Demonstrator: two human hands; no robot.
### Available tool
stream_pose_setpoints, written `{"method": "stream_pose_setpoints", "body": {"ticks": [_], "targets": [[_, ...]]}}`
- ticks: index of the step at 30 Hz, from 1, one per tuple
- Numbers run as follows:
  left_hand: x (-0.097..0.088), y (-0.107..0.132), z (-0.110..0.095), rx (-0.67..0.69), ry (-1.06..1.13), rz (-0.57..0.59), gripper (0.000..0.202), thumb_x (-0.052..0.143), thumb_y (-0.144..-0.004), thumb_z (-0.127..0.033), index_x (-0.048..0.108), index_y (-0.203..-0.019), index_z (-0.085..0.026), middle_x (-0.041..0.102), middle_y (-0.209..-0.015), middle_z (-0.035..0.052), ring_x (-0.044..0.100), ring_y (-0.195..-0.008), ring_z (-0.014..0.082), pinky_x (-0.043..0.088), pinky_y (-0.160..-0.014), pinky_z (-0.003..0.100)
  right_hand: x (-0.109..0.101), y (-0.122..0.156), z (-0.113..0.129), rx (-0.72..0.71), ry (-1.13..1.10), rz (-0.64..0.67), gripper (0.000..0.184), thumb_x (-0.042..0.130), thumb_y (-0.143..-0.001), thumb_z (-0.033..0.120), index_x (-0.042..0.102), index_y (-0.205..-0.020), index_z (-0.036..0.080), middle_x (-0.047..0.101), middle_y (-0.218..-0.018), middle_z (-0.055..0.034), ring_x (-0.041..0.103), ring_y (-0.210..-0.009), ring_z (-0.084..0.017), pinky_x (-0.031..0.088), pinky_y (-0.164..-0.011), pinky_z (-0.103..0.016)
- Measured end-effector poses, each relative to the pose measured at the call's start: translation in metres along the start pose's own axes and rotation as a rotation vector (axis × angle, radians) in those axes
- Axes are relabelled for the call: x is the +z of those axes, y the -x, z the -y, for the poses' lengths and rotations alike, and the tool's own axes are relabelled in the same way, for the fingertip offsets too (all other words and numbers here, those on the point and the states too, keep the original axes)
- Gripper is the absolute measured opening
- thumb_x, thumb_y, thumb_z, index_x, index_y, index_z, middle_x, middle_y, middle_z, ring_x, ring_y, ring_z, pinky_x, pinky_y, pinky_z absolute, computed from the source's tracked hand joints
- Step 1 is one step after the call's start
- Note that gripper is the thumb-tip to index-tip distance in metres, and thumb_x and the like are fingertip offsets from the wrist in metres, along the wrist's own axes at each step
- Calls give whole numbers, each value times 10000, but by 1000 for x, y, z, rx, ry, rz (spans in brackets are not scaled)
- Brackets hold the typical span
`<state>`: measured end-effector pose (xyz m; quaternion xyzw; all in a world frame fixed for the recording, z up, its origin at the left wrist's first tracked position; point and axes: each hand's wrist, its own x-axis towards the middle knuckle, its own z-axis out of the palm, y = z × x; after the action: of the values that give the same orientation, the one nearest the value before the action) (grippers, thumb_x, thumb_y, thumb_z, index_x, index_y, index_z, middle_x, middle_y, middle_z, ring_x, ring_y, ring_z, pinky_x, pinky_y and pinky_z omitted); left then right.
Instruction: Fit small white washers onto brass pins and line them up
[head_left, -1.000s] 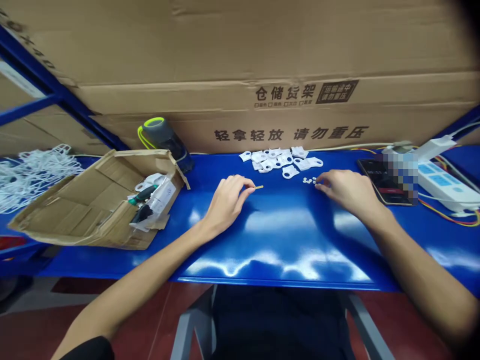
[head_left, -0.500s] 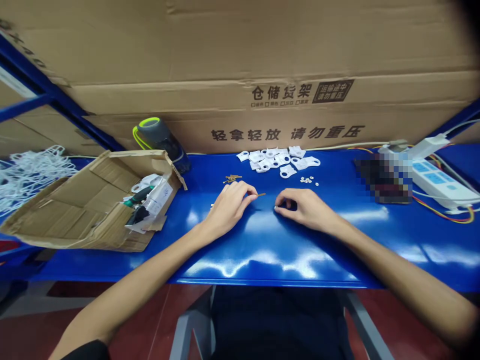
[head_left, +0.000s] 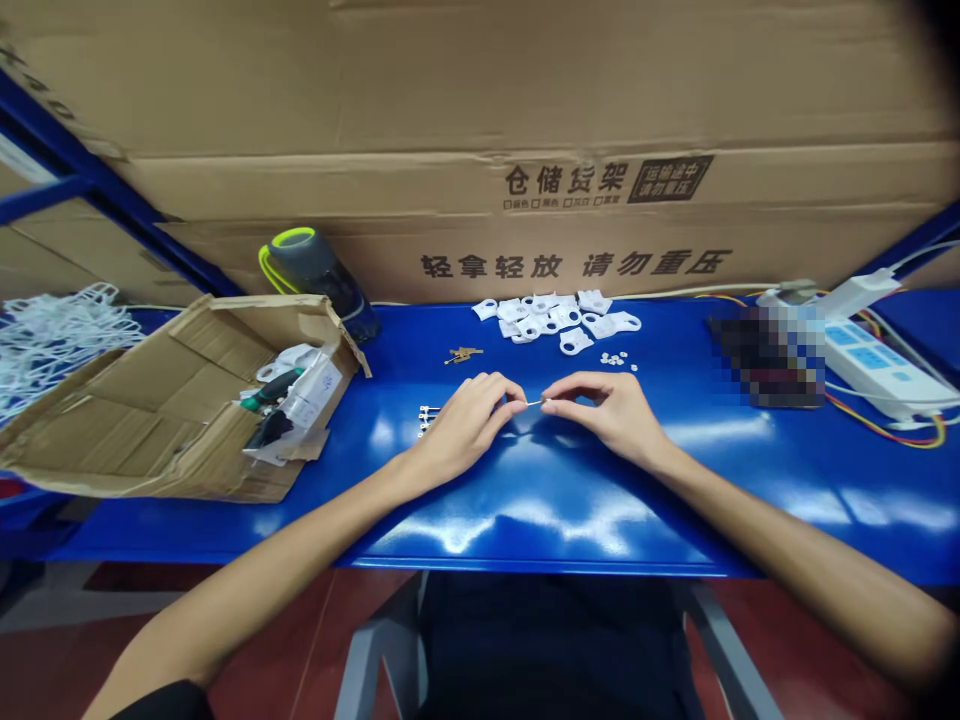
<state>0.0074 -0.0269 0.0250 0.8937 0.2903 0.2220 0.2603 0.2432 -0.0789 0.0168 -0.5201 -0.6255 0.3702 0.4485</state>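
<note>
My left hand (head_left: pixel 476 415) pinches a thin brass-coloured pin (head_left: pixel 533 403) between thumb and fingertips, just above the blue table. At its other end my right hand (head_left: pixel 616 408) is closed in a pinch on a small white piece, mostly hidden by the fingertips. Beyond my left hand lies a small heap of brass-coloured pins (head_left: pixel 463 354). Several small white pieces (head_left: pixel 615 359) are scattered beyond my right hand. Beside my left wrist sit pins with white ends (head_left: pixel 426 416), laid in a row and partly covered by the hand.
White flat parts with round holes (head_left: pixel 574 341) are piled at the back. An open cardboard box (head_left: pixel 187 400) with tools stands left, near a dark speaker-like cylinder (head_left: pixel 319 280) and white cords (head_left: pixel 64 340). A power strip (head_left: pixel 885 365) with cables lies right, beside a blurred object (head_left: pixel 765 360).
My hands have come together: the right moved left and the left shifted slightly right, so the pin's free end now meets the right fingertips. More of the row beside my left wrist shows.
</note>
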Motion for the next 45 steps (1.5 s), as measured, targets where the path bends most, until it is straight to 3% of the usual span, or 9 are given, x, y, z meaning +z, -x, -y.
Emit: {"method": "stream_pose_setpoints", "body": {"ticks": [9,20,29,35,45], "targets": [[-1,-1,-3,-58,196,-75,209,501,-1105,-361,639,-1055,-213,692,-1044,22,610,-971,178,452,-936,315,6,1,-3,-24,-134,12,331,870,-772,518,771,-884,223,765,-873,-45,682,-780,-210,579,-754,-378],[4,0,-2,-72,331,-154,234,569,-1072,-387,681,-994,-197,705,-989,18,615,-907,167,440,-815,287,11,1,1,-16,-211,-44,277,926,-729,441,771,-833,237,786,-859,-39,723,-795,-223,601,-783,-390],[5,1,-9,-97,353,-194,250,562,-1070,-387,703,-996,-194,719,-992,27,624,-904,170,450,-818,291,14,5,0,-93,-184,-91,235,925,-750,411,783,-830,241,789,-850,-34,725,-785,-217,596,-749,-370],[4,1,-10,-127,363,-153,276,556,-1071,-405,704,-986,-188,728,-985,20,642,-924,175,462,-844,291,14,7,-3,-192,-129,-126,177,898,-801,383,782,-821,250,794,-852,-32,731,-806,-226,569,-740,-373],[2,2,-9,-58,253,-150,246,541,-1080,-372,694,-997,-198,736,-999,28,655,-939,182,469,-895,305,13,6,-5,-244,-145,-124,164,889,-820,362,765,-819,255,792,-843,-27,732,-803,-229,570,-761,-390]]}}
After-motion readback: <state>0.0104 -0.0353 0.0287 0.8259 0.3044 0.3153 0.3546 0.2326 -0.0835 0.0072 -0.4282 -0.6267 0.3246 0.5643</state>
